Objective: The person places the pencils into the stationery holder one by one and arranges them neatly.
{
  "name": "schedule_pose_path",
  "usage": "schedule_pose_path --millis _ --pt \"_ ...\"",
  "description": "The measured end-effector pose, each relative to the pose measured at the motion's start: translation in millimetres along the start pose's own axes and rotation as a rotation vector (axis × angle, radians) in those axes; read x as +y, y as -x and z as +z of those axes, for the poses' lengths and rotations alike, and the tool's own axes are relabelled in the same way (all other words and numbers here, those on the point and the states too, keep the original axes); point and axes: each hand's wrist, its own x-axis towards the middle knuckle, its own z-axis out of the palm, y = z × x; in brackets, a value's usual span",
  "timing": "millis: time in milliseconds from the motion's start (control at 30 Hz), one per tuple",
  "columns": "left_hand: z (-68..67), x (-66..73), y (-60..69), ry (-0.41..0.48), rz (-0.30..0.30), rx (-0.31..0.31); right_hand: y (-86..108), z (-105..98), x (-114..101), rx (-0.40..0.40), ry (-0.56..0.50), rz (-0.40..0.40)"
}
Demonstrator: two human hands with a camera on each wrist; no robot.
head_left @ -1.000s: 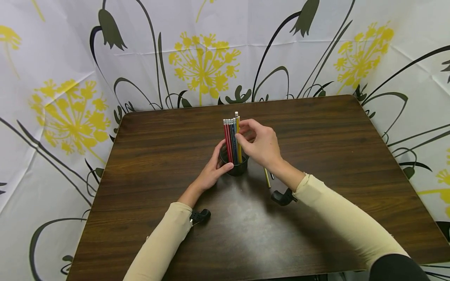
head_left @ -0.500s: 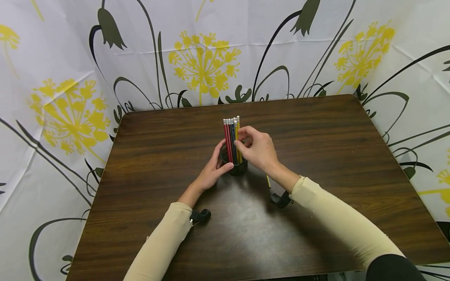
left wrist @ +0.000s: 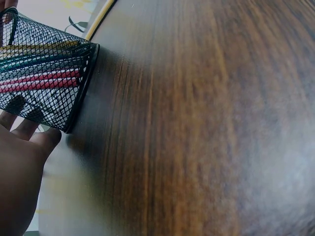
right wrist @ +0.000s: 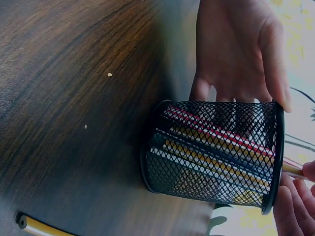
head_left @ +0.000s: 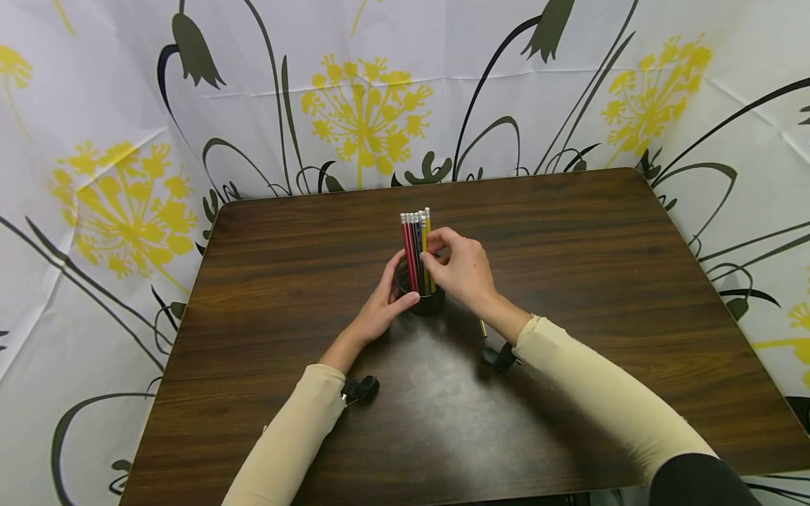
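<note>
A black mesh pencil cup (head_left: 430, 305) stands on the table, holding several red, dark and yellow pencils, eraser ends up. My left hand (head_left: 376, 309) holds the cup from its left side, thumb at the near side and fingers around the far side. My right hand (head_left: 465, 270) is at the cup's right rim, where its thumb and fingertips pinch a yellow pencil (head_left: 425, 242) standing among the others. In the right wrist view, the pencils' lower parts (right wrist: 211, 147) show through the mesh, and the right fingertips are partly cut off at the edge.
A loose yellow pencil (head_left: 483, 329) lies on the brown wood-grain table (head_left: 285, 281), right of the cup and partly hidden by the right forearm. Small pale specks (right wrist: 110, 74) dot the tabletop. Behind the table hangs a flower-patterned cloth (head_left: 392, 42).
The pencil in my right hand has gone down into the cup, its eraser end now lower. My right forearm has shifted slightly left, covering more of the loose pencils. The left hand stays put.
</note>
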Motion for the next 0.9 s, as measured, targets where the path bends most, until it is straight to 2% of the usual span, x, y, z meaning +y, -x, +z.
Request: schedule_pose_path --millis 233,567,900 --pt "0.4 -0.4 0.1 0.002 -0.005 0.002 -5.5 5 -1 0.036 0.051 0.045" --pt "-6.3 -28.0 -5.0 0.001 0.003 0.005 -8.2 10 -1 0.085 0.065 0.078" --pt "-6.4 -30.8 -4.6 0.002 0.029 0.014 -11.1 12 1 0.109 0.076 0.075"
